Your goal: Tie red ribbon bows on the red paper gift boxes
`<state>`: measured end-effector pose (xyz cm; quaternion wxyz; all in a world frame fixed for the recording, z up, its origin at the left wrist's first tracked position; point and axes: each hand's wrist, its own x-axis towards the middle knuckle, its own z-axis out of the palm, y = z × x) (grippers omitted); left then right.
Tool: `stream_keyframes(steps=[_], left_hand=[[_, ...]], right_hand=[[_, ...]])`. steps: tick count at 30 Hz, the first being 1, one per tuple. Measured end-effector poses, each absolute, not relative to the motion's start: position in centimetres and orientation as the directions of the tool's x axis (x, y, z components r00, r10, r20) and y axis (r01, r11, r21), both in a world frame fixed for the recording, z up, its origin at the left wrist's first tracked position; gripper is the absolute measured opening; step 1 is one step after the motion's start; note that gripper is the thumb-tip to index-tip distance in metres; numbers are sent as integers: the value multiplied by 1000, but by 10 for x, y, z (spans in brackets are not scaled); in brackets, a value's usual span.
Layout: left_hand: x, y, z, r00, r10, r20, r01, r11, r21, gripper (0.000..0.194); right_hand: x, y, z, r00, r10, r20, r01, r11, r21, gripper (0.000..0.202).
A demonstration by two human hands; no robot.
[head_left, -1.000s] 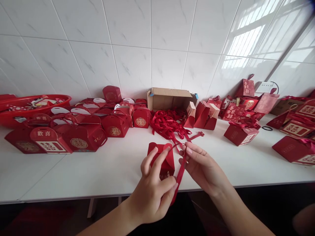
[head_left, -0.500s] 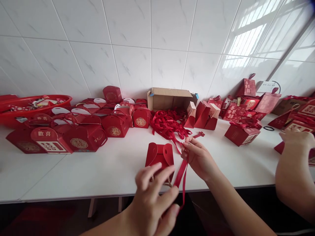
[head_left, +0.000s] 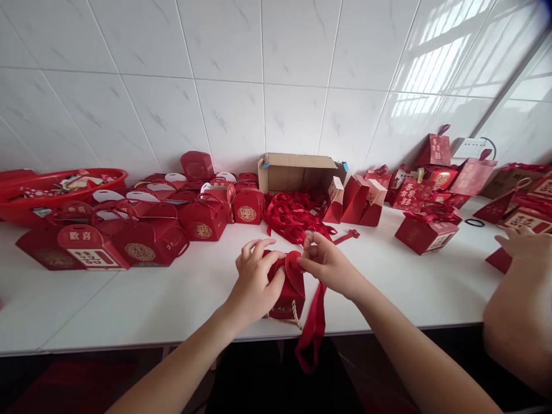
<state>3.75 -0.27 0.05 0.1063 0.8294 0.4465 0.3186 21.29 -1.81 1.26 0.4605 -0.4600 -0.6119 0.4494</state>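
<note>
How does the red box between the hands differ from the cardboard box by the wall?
The red box is smaller than the brown cardboard box. The red box has a pale rope; the cardboard box, blue corner pieces. Both are on the table.

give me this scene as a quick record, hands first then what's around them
left hand: on top of a red box
right hand: fingertips at the box's flap
ribbon: beside the box, hanging over the table edge
behind: ribbon pile, open carton
far left: red basin
far right: another person's hand
</note>
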Motion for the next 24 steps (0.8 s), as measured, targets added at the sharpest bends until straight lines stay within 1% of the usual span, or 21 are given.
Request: stream_keyframes(steps=[6, 11, 13, 15, 17, 19, 22, 24], left_hand=[[37, 1, 4, 397, 844, 361, 593, -536, 600, 19], [40, 3, 5, 400, 844, 358, 570, -534, 624, 13], [39, 3, 6, 396, 843, 363, 557, -535, 635, 13], [38, 3, 8, 391, 839, 378, 540, -542, 644, 14], [36, 2, 12, 388, 820, 421, 516, -572, 637, 15], [35, 0, 18, 381, 780, 496, 493, -625, 605, 15], [33, -3, 28, 354, 705, 614, 474, -702, 532, 14], [31, -5, 32, 321, 677, 662, 491, -717, 495, 13]], right_hand=[[210, -18, 13, -165, 961, 222, 235, 257, -938, 21], [204, -20, 16, -177, 950, 257, 333, 304, -892, 17], [204, -22, 18, -164, 945, 283, 430, 327, -842, 13], [204, -23, 20, -148, 925, 350, 539, 372, -755, 12], [204, -23, 21, -150, 898, 414, 583, 419, -696, 20], [203, -20, 21, -200, 888, 414, 515, 455, -726, 26], [201, -16, 22, -270, 895, 356, 310, 431, -848, 23], [202, -15, 26, -244, 906, 346, 204, 397, -895, 22]])
